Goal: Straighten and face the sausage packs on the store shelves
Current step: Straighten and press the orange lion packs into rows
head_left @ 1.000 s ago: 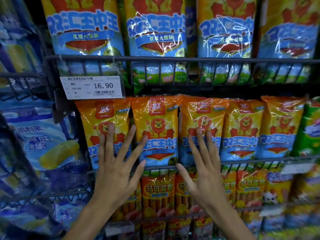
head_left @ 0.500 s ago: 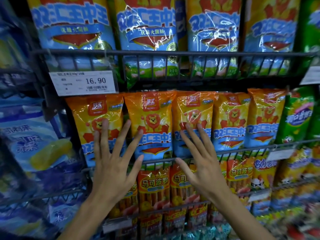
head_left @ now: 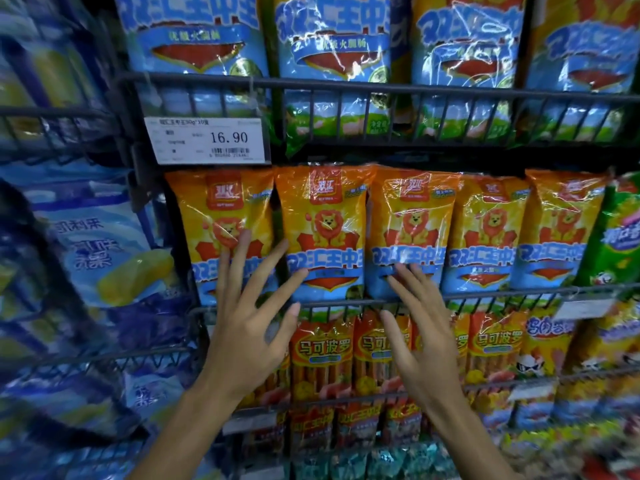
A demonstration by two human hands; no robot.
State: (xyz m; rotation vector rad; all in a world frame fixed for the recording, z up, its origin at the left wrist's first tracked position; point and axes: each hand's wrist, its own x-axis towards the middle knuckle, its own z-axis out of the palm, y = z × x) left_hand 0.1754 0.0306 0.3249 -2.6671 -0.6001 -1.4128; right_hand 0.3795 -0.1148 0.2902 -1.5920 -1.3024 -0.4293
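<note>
Several orange sausage packs with a lion picture stand upright side by side in the middle wire shelf [head_left: 502, 295]. My left hand [head_left: 251, 327] is spread with straight fingers over the lower part of the leftmost pack [head_left: 221, 216] and the second pack [head_left: 323, 220]. My right hand [head_left: 420, 336] is spread too, its fingertips at the blue band of the third pack [head_left: 414, 223]. Neither hand grips anything. Two more orange packs [head_left: 485, 233] stand to the right.
Large blue sausage packs [head_left: 332, 39] fill the shelf above, behind a black wire rail with a 16.90 price tag [head_left: 207, 140]. Red-orange sausage packs [head_left: 320, 358] sit on the shelf below. Blue corn-flavour bags [head_left: 104, 258] hang at the left, a green pack [head_left: 620, 244] at the right.
Both hands have stayed spread on the orange packs; the right hand's fingertips have slid slightly lower. The view has shifted a little to the left.
</note>
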